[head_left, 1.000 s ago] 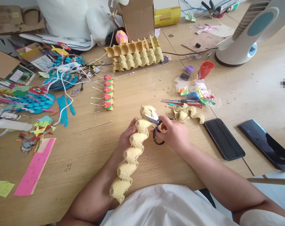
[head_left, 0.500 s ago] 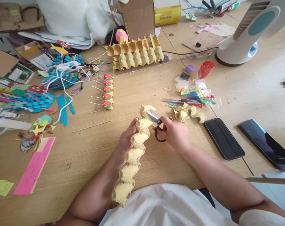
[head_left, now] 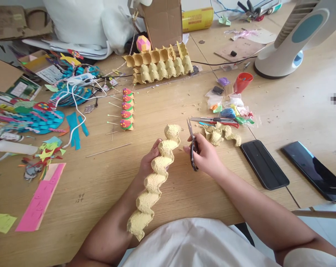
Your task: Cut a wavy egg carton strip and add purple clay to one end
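Observation:
A long strip of yellowish egg carton (head_left: pixel 153 181) with several bumps slants across the space in front of me. My left hand (head_left: pixel 150 158) is closed around it from the left and beneath, its fingers partly hidden by the carton. Just to the right, my right hand (head_left: pixel 207 155) grips black-handled scissors (head_left: pixel 194 148). Their blades point up and away, apart from the strip's far end; the thumb and fingers are at the handles. Torn egg-carton scraps (head_left: pixel 216 132) lie on the table beyond my right hand.
Several painted caterpillar-like figures (head_left: pixel 127 109) stand left of centre. More egg-carton pieces (head_left: pixel 166 68) lie at the back. A utility knife (head_left: pixel 212 119), a red cup (head_left: pixel 243 82) and bags of coloured clay (head_left: pixel 229 112) are to the right, near two phones (head_left: pixel 264 164). A fan (head_left: pixel 284 48) stands farther back.
The scissors have come off the strip's far end, moving right and turning upright with my right hand. The strip's near end has shifted slightly left in my left hand.

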`<action>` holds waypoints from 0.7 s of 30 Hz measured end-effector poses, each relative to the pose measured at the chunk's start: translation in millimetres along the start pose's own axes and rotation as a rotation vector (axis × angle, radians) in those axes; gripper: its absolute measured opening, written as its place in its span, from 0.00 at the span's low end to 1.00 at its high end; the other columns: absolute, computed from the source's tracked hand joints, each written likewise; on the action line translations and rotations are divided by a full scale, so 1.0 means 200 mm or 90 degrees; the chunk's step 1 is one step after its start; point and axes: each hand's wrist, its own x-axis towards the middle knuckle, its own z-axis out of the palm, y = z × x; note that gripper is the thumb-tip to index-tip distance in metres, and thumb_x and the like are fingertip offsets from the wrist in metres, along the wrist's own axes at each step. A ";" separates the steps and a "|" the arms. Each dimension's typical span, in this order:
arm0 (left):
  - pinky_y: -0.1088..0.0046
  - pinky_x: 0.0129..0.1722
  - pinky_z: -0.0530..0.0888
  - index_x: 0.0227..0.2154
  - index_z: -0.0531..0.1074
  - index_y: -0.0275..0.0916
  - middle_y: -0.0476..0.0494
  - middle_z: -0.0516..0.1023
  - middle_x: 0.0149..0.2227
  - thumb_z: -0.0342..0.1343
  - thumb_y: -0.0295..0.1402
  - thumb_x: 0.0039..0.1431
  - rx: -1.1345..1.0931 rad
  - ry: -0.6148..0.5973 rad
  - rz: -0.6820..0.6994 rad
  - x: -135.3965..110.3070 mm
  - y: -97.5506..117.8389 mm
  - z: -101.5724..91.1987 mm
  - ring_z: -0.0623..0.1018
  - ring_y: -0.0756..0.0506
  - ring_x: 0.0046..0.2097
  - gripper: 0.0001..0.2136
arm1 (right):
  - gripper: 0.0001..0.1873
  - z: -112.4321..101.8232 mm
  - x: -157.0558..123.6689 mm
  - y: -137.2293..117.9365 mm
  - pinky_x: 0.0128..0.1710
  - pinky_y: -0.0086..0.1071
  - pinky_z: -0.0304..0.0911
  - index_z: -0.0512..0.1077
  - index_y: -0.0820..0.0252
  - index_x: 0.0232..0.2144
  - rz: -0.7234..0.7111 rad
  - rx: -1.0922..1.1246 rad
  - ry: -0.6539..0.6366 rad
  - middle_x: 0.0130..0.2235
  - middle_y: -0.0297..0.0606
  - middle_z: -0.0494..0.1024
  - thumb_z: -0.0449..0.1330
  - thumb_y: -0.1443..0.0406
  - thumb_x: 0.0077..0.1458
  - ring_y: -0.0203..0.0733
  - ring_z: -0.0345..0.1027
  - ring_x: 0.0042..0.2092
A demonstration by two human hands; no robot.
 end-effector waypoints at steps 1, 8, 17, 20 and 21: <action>0.77 0.20 0.69 0.45 0.74 0.50 0.52 0.79 0.29 0.55 0.36 0.69 -0.006 -0.002 0.000 0.00 0.00 0.00 0.73 0.52 0.21 0.06 | 0.16 0.00 0.00 0.00 0.30 0.31 0.56 0.66 0.55 0.43 -0.006 0.003 -0.009 0.29 0.30 0.72 0.62 0.53 0.59 0.38 0.64 0.30; 0.82 0.20 0.69 0.44 0.77 0.49 0.50 0.83 0.31 0.52 0.32 0.70 -0.088 -0.041 -0.037 0.06 0.01 -0.07 0.77 0.52 0.25 0.08 | 0.18 0.00 -0.01 0.02 0.38 0.36 0.60 0.67 0.56 0.47 -0.117 -0.110 0.031 0.37 0.39 0.76 0.64 0.55 0.59 0.46 0.70 0.39; 0.84 0.20 0.69 0.36 0.76 0.45 0.52 0.81 0.27 0.48 0.27 0.70 -0.146 -0.027 -0.023 0.06 0.00 -0.03 0.78 0.53 0.24 0.12 | 0.19 0.00 0.01 0.01 0.37 0.36 0.61 0.69 0.57 0.48 -0.064 0.092 0.004 0.34 0.35 0.73 0.62 0.52 0.61 0.42 0.66 0.35; 0.80 0.21 0.71 0.35 0.76 0.46 0.50 0.80 0.28 0.50 0.28 0.68 -0.083 -0.051 0.011 0.05 0.01 -0.02 0.77 0.51 0.25 0.10 | 0.21 0.00 -0.01 0.00 0.36 0.35 0.62 0.68 0.56 0.50 -0.026 0.229 -0.034 0.33 0.34 0.72 0.57 0.49 0.64 0.41 0.66 0.34; 0.79 0.21 0.70 0.35 0.76 0.46 0.49 0.79 0.28 0.51 0.29 0.67 -0.064 -0.060 0.019 0.05 0.01 -0.03 0.77 0.50 0.24 0.09 | 0.21 0.00 -0.01 -0.01 0.36 0.35 0.62 0.67 0.56 0.51 -0.020 0.258 -0.046 0.33 0.34 0.72 0.56 0.49 0.64 0.41 0.66 0.34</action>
